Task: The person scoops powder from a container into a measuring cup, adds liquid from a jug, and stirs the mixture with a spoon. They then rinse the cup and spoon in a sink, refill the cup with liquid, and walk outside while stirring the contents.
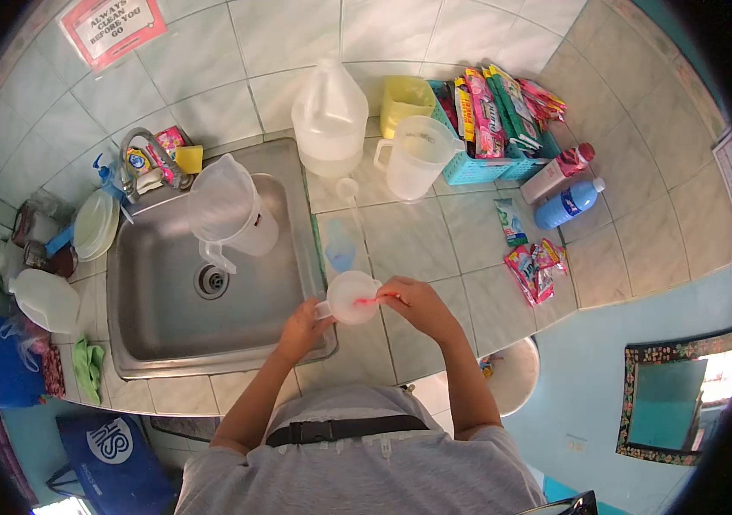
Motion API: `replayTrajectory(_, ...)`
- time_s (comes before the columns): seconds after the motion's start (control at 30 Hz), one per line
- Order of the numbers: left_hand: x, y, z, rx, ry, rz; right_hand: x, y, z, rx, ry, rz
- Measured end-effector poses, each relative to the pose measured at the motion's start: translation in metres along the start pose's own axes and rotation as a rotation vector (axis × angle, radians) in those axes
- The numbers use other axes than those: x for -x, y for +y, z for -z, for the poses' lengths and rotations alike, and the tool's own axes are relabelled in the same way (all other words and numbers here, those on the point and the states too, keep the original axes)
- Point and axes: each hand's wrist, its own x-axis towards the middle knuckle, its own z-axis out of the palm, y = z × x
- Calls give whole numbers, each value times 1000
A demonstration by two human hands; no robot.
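Note:
A small white translucent cup [347, 289] with a side handle is over the counter's front, beside the sink's right edge. My left hand [300, 331] is closed on its handle. My right hand [416, 303] pinches a thin red-pink stick-like tool [368, 300] whose far end reaches into the cup; its exact kind cannot be made out. Just behind the cup lies a clear bluish scoop or cup [340, 247]. A long-handled white spoon [347, 187] rests on the tiles near it.
A large clear pitcher [227, 206] stands in the steel sink [164, 326]. Behind are a plastic jug [332, 120], a white pitcher [420, 159] and a blue basket [469, 170] of sachets. Bottles [570, 204] and pink sachets [533, 273] sit right; a bin [520, 378] is below.

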Motion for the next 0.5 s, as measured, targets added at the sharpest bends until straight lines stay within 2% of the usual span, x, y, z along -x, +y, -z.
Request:
replayTrajectory(0.03,-2,3,0,18,-14,19,-1,-1,3,76,30,-11)
replayTrajectory(0.13,-5,6,2,-26,-19,4,-7,2,-14,-21,129,67)
replayTrajectory(0.23,-5,20,10,4,-49,63,-3,5,-21,-126,21,127)
replayTrajectory(0.33,-3,14,6,-21,-15,31,2,6,-5,-98,-47,18)
replayTrajectory(0.43,-5,18,5,35,-51,144,-4,5,3,31,81,14)
replayTrajectory(0.5,-6,17,4,-2,-23,64,-7,6,-10,-33,112,51)
